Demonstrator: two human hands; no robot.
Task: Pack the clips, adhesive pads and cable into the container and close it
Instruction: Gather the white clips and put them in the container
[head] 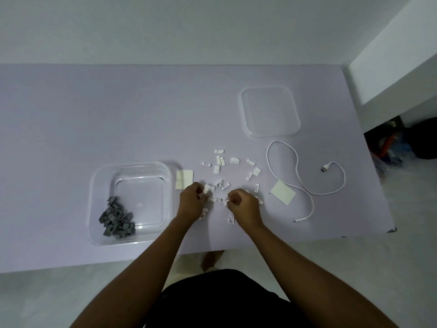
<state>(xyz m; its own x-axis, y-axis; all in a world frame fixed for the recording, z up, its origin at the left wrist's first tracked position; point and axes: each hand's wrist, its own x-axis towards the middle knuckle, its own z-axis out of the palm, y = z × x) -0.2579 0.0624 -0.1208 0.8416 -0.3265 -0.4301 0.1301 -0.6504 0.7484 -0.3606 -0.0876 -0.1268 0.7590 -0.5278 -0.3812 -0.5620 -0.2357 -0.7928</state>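
Table: a pale lilac surface (pixel 94 114) carries everything; its near edge runs in front of the person, and its right edge drops to the floor.
Container: a clear square plastic container (pixel 142 197) stands open towards the near edge, left of both hands.
Grey clips: a heap of grey clips (pixel 117 218) lies inside the container, in its near left corner.
White clips: the white clips (pixel 220 160) are scattered loose on the surface right of the container, from the middle of the table back to the hands, all outside the container.
Adhesive pads: one pale square adhesive pad (pixel 184 178) lies flat just beside the container's right wall. A second adhesive pad (pixel 283 196) lies turned at an angle to the right of the clips, with the cable touching its far right corner.
Cable: a white cable (pixel 325 168) lies in loose loops towards the right edge, and one plug end points at the near edge.
Lid: the clear lid (pixel 269 112) lies flat towards the far right corner, well apart from the container.
Left hand: the left hand (pixel 191 202) is low over the surface just right of the container, with thumb and fingers pinching a few white clips at its tips.
Right hand: the right hand (pixel 243 204) is near the left, its fingers curled into the palm around white clips that peek out at its fingertips and past its knuckles.
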